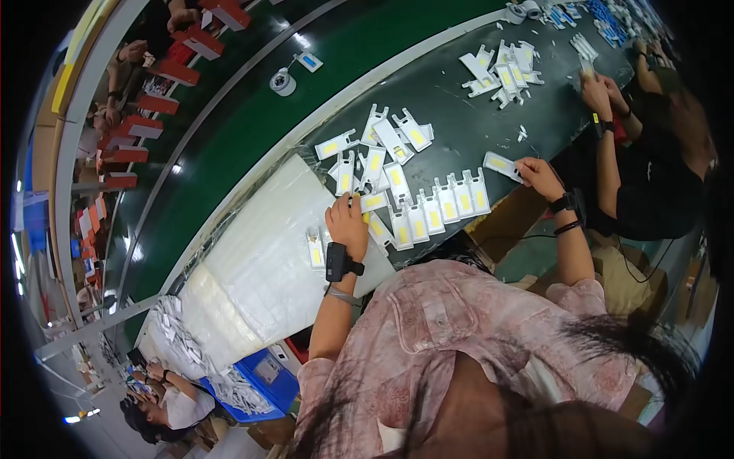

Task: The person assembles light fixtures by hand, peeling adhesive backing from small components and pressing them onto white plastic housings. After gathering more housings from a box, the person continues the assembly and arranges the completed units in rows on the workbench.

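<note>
My left hand, with a black device strapped to its wrist, lies on the dark table. Its fingers curl onto a white plastic piece with a yellow centre at the left end of a row of like pieces. My right hand, wearing a black watch, pinches another white piece at the table's near edge, just right of that row. A looser pile of the same pieces lies beyond the row.
A stack of white foam sheets lies left of my left hand. Beyond are a green conveyor belt with a tape roll and red boxes. A co-worker's hands work by another pile. A blue bin stands below.
</note>
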### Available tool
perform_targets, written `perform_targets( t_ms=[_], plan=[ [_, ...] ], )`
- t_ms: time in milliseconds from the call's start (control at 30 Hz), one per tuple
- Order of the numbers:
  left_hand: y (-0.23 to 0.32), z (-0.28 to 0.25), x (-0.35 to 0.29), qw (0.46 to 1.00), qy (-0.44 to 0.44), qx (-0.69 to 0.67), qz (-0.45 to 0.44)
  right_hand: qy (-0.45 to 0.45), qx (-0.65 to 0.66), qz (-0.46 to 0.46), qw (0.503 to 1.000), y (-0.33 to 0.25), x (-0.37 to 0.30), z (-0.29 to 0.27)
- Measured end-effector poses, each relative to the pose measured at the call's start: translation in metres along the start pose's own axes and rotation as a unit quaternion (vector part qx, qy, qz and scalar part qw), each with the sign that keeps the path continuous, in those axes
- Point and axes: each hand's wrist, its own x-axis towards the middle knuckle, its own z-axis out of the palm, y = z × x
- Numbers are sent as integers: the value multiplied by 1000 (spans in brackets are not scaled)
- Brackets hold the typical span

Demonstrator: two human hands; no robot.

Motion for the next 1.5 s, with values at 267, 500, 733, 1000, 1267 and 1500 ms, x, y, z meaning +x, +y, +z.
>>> perform_targets(
  t_ms=[267,500,733,1000,1267,1500],
  plan=[
    [0,-20,10,990,-115,-67,-50,42,33,24,998,-10,6,-34],
    [-9,-23,-8,990,-77,-104,-56,-92,15,-9,996,-20,33,-48],
    [-2,-18,-19,984,-51,-128,-116,-260,-159,-56,951,-42,64,2],
    [5,-14,-49,959,9,-165,-230,289,-231,-281,885,-32,23,74],
    [28,-5,-50,667,4,-585,-462,302,-237,-189,904,3,-32,150],
    [45,-7,-36,696,-30,-594,-402,246,-326,-135,903,-29,-41,140]
  ],
)
